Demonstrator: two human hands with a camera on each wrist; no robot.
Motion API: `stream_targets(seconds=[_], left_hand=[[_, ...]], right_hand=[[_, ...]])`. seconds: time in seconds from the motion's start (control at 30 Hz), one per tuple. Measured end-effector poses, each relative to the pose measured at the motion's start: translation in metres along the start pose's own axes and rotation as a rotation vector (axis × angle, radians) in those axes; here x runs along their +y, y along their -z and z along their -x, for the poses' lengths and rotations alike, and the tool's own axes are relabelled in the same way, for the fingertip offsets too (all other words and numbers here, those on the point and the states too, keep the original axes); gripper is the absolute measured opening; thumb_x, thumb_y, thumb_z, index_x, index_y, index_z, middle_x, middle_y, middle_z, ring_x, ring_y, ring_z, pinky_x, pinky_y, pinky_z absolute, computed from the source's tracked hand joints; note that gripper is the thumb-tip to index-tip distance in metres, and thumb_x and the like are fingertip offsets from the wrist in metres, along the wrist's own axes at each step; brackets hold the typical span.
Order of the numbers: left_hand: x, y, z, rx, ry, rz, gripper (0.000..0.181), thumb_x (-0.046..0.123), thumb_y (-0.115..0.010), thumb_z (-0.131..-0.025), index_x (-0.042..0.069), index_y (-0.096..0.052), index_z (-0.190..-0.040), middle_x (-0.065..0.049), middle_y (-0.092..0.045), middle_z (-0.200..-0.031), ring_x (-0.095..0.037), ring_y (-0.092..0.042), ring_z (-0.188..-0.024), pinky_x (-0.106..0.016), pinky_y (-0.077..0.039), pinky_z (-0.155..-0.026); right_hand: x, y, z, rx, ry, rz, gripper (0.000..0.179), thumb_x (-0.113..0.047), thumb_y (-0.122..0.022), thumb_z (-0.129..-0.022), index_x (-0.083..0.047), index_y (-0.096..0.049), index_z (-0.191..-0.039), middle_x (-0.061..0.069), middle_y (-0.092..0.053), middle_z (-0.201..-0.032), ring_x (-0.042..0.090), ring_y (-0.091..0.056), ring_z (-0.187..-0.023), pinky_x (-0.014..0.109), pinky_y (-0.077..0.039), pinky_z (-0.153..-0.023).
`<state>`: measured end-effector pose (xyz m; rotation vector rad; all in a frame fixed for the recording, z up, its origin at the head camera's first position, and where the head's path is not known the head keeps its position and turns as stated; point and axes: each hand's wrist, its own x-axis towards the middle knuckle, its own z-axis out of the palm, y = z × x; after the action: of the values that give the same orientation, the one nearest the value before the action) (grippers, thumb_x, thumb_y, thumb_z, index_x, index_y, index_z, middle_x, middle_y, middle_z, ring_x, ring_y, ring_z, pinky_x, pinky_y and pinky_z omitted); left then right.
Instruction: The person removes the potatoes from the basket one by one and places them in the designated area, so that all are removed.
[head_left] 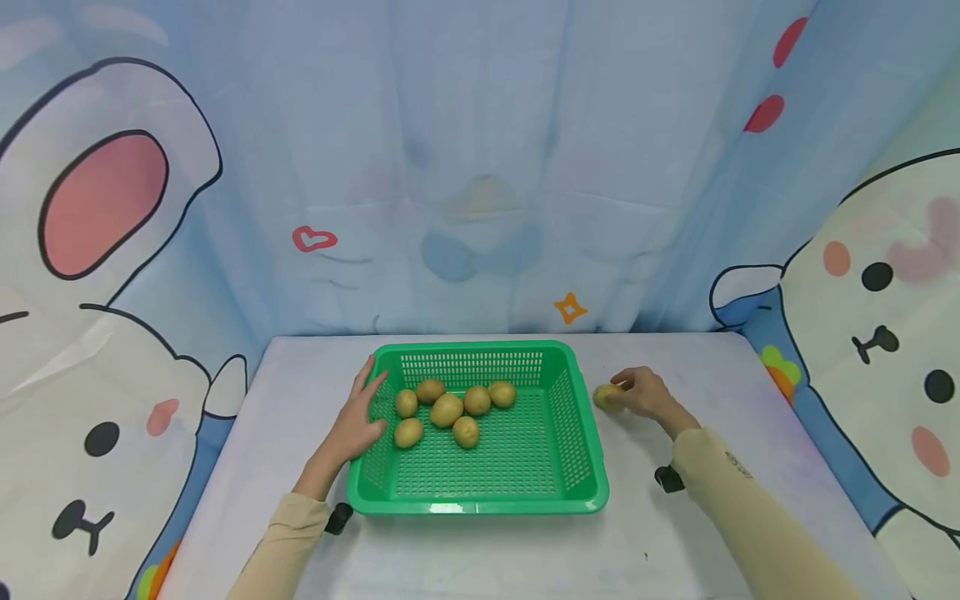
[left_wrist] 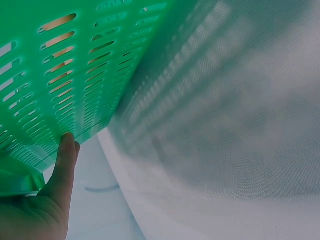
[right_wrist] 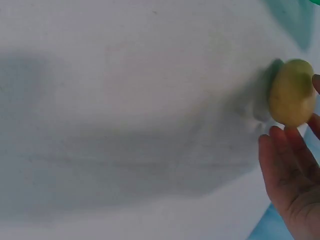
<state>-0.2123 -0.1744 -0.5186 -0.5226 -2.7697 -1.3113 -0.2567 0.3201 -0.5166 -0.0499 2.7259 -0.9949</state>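
Observation:
A green plastic basket with slotted walls stands on the table, several potatoes lying in its left half. My left hand is spread at the basket's left rim, with fingers extended; in the left wrist view a finger lies against the slotted outer wall. To the right of the basket, my right hand pinches a single potato between thumb and fingertips, low over the table. In the right wrist view that yellow potato shows at the fingertips, and the thumb is mostly cut off by the frame edge.
A pale cloth covers the table. Behind it hangs a blue curtain with cartoon prints, which also runs along both sides. Black straps with small devices sit at the wrists.

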Motion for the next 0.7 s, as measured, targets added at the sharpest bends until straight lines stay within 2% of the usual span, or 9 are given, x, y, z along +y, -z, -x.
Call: stream_targets(seconds=[0.13, 0.23, 0.33, 0.47, 0.57, 0.7], left_hand=[[0.0, 0.0, 0.0, 0.005, -0.003, 0.001, 0.084, 0.002, -0.05, -0.069, -0.004, -0.032, -0.151, -0.018, -0.003, -0.164, -0.042, -0.012, -0.147, -0.065, -0.035, -0.101], [-0.001, 0.0, -0.001, 0.005, -0.002, 0.006, 0.084, 0.002, -0.05, -0.069, -0.004, -0.032, -0.151, -0.017, -0.003, -0.164, -0.042, -0.012, -0.147, -0.065, -0.035, -0.101], [-0.001, 0.0, -0.001, 0.003, 0.0, 0.009, 0.085, 0.002, -0.05, -0.069, -0.004, -0.032, -0.151, -0.016, -0.003, -0.165, -0.042, -0.012, -0.148, -0.065, -0.034, -0.102], [-0.001, 0.0, -0.001, 0.005, 0.003, 0.008, 0.085, 0.002, -0.05, -0.068, -0.005, -0.032, -0.151, -0.016, -0.003, -0.164, -0.041, -0.012, -0.148, -0.065, -0.033, -0.103], [-0.001, 0.0, -0.001, 0.006, 0.006, 0.008, 0.085, 0.002, -0.05, -0.068, -0.005, -0.033, -0.151, -0.016, -0.003, -0.164, -0.042, -0.012, -0.148, -0.065, -0.033, -0.103], [0.001, 0.0, -0.001, 0.005, 0.004, 0.004, 0.085, 0.003, -0.05, -0.068, -0.005, -0.033, -0.151, -0.017, -0.003, -0.164, -0.042, -0.013, -0.147, -0.065, -0.034, -0.102]], right_hand=[[-0.015, 0.009, -0.002, -0.059, 0.007, 0.05, 0.045, -0.017, -0.062, -0.093, 0.017, -0.057, -0.121, 0.037, -0.058, -0.117, 0.044, -0.061, -0.1, 0.043, -0.055, -0.072], [-0.032, 0.017, -0.003, -0.103, 0.035, 0.081, 0.047, -0.022, -0.058, -0.096, 0.016, -0.056, -0.124, 0.036, -0.056, -0.123, 0.046, -0.058, -0.108, 0.049, -0.053, -0.081], [-0.05, 0.025, -0.005, -0.124, 0.088, 0.104, 0.048, -0.025, -0.055, -0.098, 0.014, -0.056, -0.126, 0.035, -0.056, -0.126, 0.048, -0.055, -0.115, 0.054, -0.049, -0.089], [-0.079, 0.032, -0.005, -0.12, 0.165, 0.098, 0.046, -0.024, -0.052, -0.1, 0.011, -0.055, -0.131, 0.033, -0.055, -0.128, 0.048, -0.053, -0.119, 0.056, -0.046, -0.092], [-0.103, 0.032, -0.004, -0.122, 0.225, 0.083, 0.044, -0.021, -0.052, -0.101, 0.009, -0.054, -0.134, 0.032, -0.055, -0.129, 0.047, -0.052, -0.12, 0.057, -0.045, -0.093], [-0.134, 0.028, -0.003, -0.173, 0.306, 0.064, 0.044, -0.019, -0.052, -0.101, 0.008, -0.053, -0.136, 0.03, -0.055, -0.132, 0.045, -0.051, -0.123, 0.056, -0.044, -0.096]])
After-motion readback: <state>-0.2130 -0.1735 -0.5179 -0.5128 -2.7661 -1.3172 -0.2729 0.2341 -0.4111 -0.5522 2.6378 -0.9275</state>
